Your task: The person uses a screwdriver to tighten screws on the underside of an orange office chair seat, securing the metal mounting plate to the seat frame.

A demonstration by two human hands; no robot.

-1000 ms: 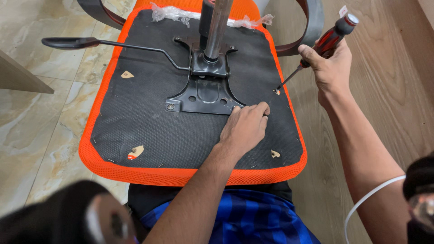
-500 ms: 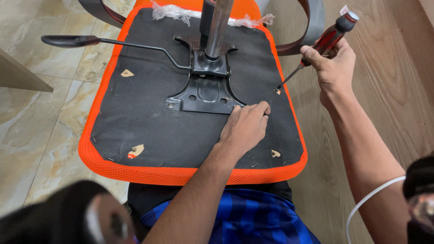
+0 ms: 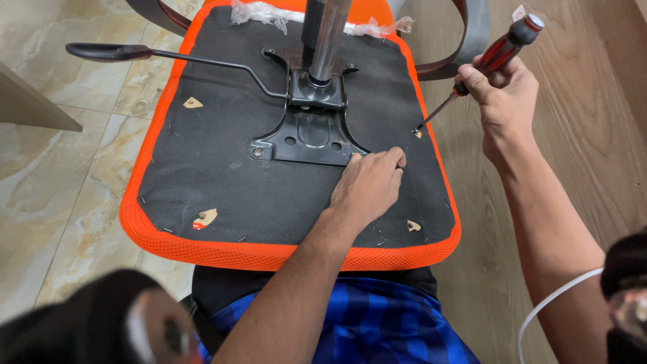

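Marble floor tiles (image 3: 60, 175) beside wooden flooring (image 3: 579, 135) — white cable (image 3: 549, 296).

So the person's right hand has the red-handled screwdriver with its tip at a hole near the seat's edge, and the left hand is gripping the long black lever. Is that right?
Not quite. In the head view the left hand rests on the black underside of the seat, by a corner of the metal plate; the lever lies untouched at the far side. The right hand does hold the screwdriver with its tip at the hole.
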